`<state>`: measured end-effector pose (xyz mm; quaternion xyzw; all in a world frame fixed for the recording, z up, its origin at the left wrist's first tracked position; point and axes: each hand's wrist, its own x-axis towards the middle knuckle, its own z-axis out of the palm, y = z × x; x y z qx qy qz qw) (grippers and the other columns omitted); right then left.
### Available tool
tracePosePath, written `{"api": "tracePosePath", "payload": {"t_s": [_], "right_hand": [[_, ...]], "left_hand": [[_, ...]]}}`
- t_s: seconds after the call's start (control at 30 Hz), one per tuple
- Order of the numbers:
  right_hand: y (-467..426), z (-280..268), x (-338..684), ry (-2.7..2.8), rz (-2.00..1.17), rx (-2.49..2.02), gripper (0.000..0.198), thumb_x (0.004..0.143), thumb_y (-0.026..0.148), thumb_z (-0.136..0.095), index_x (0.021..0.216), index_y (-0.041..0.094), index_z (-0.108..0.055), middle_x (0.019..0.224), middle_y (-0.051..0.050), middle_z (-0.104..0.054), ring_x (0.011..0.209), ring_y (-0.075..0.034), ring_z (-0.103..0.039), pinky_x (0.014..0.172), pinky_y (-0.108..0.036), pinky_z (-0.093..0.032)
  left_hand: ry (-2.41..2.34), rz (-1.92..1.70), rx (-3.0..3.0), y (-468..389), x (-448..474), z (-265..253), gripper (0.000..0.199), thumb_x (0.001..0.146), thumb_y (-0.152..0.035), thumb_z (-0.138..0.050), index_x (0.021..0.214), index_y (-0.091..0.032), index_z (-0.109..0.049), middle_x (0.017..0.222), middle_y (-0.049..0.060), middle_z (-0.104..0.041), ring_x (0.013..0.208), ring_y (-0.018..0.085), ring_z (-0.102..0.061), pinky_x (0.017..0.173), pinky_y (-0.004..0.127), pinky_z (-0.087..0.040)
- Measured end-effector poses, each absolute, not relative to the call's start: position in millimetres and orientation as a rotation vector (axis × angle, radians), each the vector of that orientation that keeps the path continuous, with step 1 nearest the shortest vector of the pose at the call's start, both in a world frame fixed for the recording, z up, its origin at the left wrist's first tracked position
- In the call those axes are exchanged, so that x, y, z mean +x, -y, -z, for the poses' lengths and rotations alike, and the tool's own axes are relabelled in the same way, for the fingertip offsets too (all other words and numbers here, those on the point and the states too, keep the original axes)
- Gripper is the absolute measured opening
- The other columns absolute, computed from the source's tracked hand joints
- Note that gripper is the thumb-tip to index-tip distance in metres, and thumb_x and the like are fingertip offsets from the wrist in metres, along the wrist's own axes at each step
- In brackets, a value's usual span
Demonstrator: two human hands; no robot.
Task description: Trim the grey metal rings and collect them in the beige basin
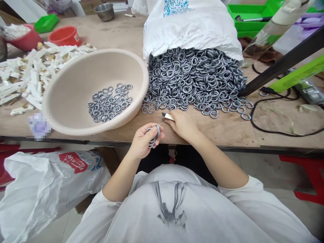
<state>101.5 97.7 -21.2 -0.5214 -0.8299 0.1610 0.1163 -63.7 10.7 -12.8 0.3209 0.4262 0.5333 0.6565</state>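
Near the table's front edge, my left hand (144,138) is closed around several grey rings (152,135), which stick out between thumb and fingers. My right hand (184,125) rests on the table just to the right, gripping a short blade (169,116) with a dark tip and a cream-coloured handle. Beyond it, a large heap of grey rings (192,81) spills from the mouth of a white woven sack (189,30). At the left stands a wide beige basin (73,71) with a smaller batch of grey rings (110,103) on its bottom.
White and brown scraps (32,74) are heaped left of the basin, near a red bowl (64,35). A metal bowl (104,12) stands at the back. On the right are a dark post (280,62), a black cable (273,133) and green trays (249,20). A white sack (37,189) lies below the table.
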Motion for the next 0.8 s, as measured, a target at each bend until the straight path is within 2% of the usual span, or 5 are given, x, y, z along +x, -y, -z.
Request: {"api": "tracePosePath", "payload": {"t_s": [0.1,0.2,0.4,0.63,0.8], "right_hand": [[-99.7,15.7,96.3,2.430,-0.476,-1.596,0.018,0.097,0.027,-0.053,0.100,0.015,-0.066,0.106,-0.015,-0.070,0.089,-0.027,-0.062,0.070,-0.034,-0.036],[-97.6,11.5,98.1,2.179,-0.824,-1.399,0.016,0.097,0.029,-0.053,0.087,0.018,-0.060,0.087,-0.007,-0.065,0.075,-0.019,-0.056,0.065,-0.031,-0.036],[-73.7,8.0,94.1,1.438,-1.769,-0.900,0.050,0.084,0.070,-0.060,0.078,0.023,-0.047,0.061,0.007,-0.039,0.047,-0.008,-0.028,0.043,-0.024,-0.022],[-65.0,11.1,87.6,1.401,-1.554,-0.916,0.050,0.081,0.072,-0.063,0.083,0.024,-0.050,0.068,0.004,-0.052,0.061,-0.013,-0.050,0.059,-0.028,-0.043],[-66.5,12.0,102.6,1.743,-1.129,-0.966,0.051,0.091,0.071,-0.049,0.082,0.021,-0.057,0.071,0.001,-0.056,0.067,-0.014,-0.051,0.065,-0.029,-0.039]], "left_hand": [[-1.027,-1.276,0.674,-15.0,-68.1,15.4,0.031,0.075,-0.034,-0.077,0.099,-0.016,-0.070,0.071,0.000,-0.067,0.046,0.006,-0.050,0.038,0.016,-0.032],[-1.069,-1.330,0.582,-19.5,-65.4,15.8,0.029,0.072,-0.030,-0.076,0.097,-0.017,-0.068,0.070,-0.001,-0.065,0.046,0.006,-0.051,0.037,0.015,-0.032],[-1.084,-1.343,0.613,-22.9,-44.4,20.7,0.040,0.076,-0.052,-0.077,0.085,-0.017,-0.061,0.067,-0.004,-0.060,0.046,0.005,-0.050,0.037,0.016,-0.032],[-1.029,-1.294,0.680,-21.9,-38.1,20.3,0.042,0.077,-0.055,-0.076,0.080,-0.018,-0.055,0.060,-0.005,-0.054,0.045,0.006,-0.049,0.039,0.017,-0.034],[-0.876,-1.201,0.566,-22.2,-40.8,10.2,0.046,0.074,-0.054,-0.079,0.076,-0.019,-0.050,0.058,-0.006,-0.048,0.042,0.005,-0.045,0.036,0.016,-0.030]]}}
